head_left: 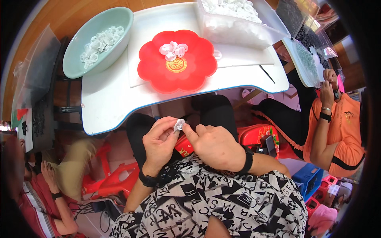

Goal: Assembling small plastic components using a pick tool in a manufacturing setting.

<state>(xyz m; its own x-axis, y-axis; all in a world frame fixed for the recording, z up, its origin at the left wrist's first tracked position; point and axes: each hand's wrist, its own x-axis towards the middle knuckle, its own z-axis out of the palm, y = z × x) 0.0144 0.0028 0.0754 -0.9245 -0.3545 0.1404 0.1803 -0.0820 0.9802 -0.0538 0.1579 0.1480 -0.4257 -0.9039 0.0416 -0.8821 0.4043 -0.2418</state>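
Note:
Above my lap, my left hand (pixel 160 141) pinches a small round white plastic part (pixel 179 124) between thumb and fingers. My right hand (pixel 218 146) meets it from the other side, its index fingertip against the part and the other fingers curled in; its thumb is hidden. On the table beyond lies a red flower-shaped plate (pixel 152 65) with several similar white parts (pixel 173 50) grouped near its gold centre mark. Another small clear-white piece (pixel 217 54) sits at the plate's right edge.
A pale green bowl (pixel 73 59) of white parts stands at the table's left, a clear bin (pixel 274 29) of them at the back right. A thin black stick (pixel 267 74) lies near the right edge. Co-workers sit at both sides; red stools (pixel 254 135) surround my legs.

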